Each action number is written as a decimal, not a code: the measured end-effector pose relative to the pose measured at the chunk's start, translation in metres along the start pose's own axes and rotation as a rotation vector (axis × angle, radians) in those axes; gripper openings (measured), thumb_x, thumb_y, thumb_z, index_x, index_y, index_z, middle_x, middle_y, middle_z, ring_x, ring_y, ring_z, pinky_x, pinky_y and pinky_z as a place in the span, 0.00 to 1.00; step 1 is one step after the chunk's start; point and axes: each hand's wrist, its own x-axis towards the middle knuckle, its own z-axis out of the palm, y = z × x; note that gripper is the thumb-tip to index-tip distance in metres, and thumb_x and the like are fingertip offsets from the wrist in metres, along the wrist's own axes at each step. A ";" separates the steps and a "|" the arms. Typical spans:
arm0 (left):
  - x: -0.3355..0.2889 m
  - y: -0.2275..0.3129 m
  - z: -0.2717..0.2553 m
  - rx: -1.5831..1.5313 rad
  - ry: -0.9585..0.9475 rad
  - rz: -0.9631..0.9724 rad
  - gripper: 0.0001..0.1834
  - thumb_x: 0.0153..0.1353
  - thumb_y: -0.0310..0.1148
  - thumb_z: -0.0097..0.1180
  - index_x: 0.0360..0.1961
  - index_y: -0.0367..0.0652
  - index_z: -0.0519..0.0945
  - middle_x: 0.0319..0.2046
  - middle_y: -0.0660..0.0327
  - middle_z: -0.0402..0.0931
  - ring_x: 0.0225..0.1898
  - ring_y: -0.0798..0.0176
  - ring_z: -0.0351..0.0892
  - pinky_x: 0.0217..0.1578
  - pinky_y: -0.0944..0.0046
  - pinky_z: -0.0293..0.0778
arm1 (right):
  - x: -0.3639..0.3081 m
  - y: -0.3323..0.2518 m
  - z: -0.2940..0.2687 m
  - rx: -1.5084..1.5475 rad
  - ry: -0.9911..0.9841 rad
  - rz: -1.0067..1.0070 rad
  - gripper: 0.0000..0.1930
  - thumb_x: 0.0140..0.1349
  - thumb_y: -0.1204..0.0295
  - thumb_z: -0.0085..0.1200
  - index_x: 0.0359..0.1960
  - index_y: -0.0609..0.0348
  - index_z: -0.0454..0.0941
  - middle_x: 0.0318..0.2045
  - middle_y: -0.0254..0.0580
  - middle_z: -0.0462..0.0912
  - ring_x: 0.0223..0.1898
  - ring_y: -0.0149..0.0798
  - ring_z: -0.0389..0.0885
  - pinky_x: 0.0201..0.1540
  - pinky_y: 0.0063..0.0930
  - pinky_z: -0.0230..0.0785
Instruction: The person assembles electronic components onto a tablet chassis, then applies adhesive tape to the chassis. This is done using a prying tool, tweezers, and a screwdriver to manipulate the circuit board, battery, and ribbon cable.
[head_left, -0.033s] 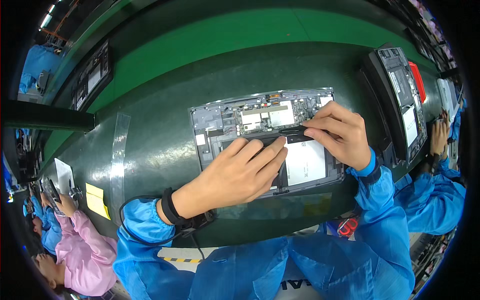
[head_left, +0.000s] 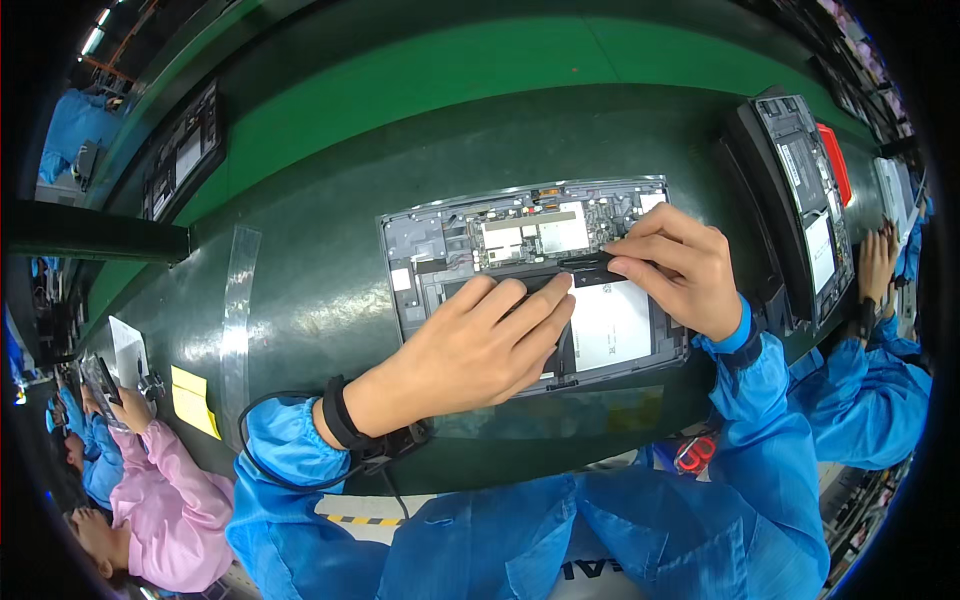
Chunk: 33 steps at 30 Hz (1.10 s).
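An opened laptop base (head_left: 415,233) lies on the dark green bench in front of me. Its circuit board (head_left: 512,238) shows along the far half, and a white-labelled battery (head_left: 612,325) fills the near right. My left hand (head_left: 470,345) rests across the near left part, its fingers stretched out and the fingertips at the battery's far left corner; it holds nothing visible. Between the thumb and index finger of my right hand (head_left: 685,268), a thin black piece (head_left: 583,263) is pinched at the board's near edge. I cannot make out its exact kind.
Stacked opened laptop bases (head_left: 800,190) stand at the right, beside a red tray (head_left: 834,165). Another base (head_left: 185,150) lies far left. Yellow sticky notes (head_left: 193,402) and a clear tape strip (head_left: 240,320) are on the bench. Red-handled scissors (head_left: 695,455) lie near me. Co-workers sit on both sides.
My hands and the laptop base look the same. At the far right, a co-worker's hand has shifted slightly.
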 end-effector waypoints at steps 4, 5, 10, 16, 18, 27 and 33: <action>0.000 -0.001 0.001 0.003 0.003 0.001 0.26 0.56 0.34 0.67 0.57 0.38 0.82 0.61 0.59 0.78 0.40 0.60 0.72 0.42 0.60 0.72 | 0.001 0.001 0.000 -0.004 -0.009 -0.006 0.08 0.57 0.76 0.72 0.39 0.62 0.90 0.32 0.37 0.82 0.28 0.37 0.83 0.29 0.30 0.74; 0.000 -0.001 0.001 0.006 0.004 0.003 0.26 0.56 0.34 0.67 0.57 0.38 0.82 0.61 0.59 0.78 0.40 0.60 0.72 0.42 0.60 0.72 | 0.001 0.000 0.000 -0.005 -0.009 -0.007 0.08 0.57 0.76 0.72 0.39 0.62 0.90 0.32 0.37 0.82 0.28 0.37 0.83 0.29 0.30 0.74; 0.000 -0.003 0.001 0.001 0.001 0.002 0.26 0.56 0.34 0.67 0.57 0.38 0.82 0.61 0.58 0.77 0.41 0.60 0.73 0.43 0.60 0.72 | 0.002 0.001 -0.001 -0.005 -0.013 -0.008 0.09 0.57 0.76 0.72 0.39 0.63 0.89 0.33 0.39 0.82 0.29 0.38 0.83 0.30 0.31 0.74; 0.001 -0.004 0.001 -0.005 0.007 -0.019 0.26 0.56 0.33 0.67 0.58 0.39 0.82 0.62 0.58 0.77 0.41 0.60 0.73 0.42 0.60 0.72 | 0.003 0.002 0.001 -0.006 0.006 -0.002 0.09 0.57 0.76 0.72 0.39 0.63 0.89 0.33 0.39 0.82 0.29 0.38 0.83 0.30 0.31 0.74; 0.002 -0.004 0.001 -0.001 0.008 -0.021 0.26 0.57 0.33 0.67 0.58 0.39 0.82 0.62 0.58 0.77 0.41 0.60 0.73 0.42 0.59 0.72 | 0.003 0.002 0.001 -0.008 0.011 0.002 0.09 0.57 0.75 0.72 0.39 0.63 0.89 0.33 0.39 0.82 0.29 0.38 0.83 0.30 0.31 0.74; 0.001 -0.004 0.003 -0.011 0.015 -0.032 0.27 0.57 0.33 0.67 0.58 0.39 0.81 0.62 0.58 0.77 0.41 0.60 0.73 0.42 0.59 0.72 | 0.003 0.002 0.001 -0.035 0.021 -0.017 0.09 0.57 0.75 0.72 0.39 0.62 0.90 0.33 0.38 0.82 0.28 0.37 0.83 0.29 0.30 0.74; 0.001 -0.004 0.004 0.002 0.013 -0.035 0.28 0.57 0.34 0.67 0.59 0.38 0.80 0.63 0.59 0.76 0.41 0.59 0.72 0.42 0.59 0.72 | 0.003 0.002 0.003 -0.031 0.027 -0.014 0.08 0.58 0.75 0.72 0.39 0.62 0.89 0.32 0.37 0.82 0.28 0.36 0.83 0.29 0.30 0.74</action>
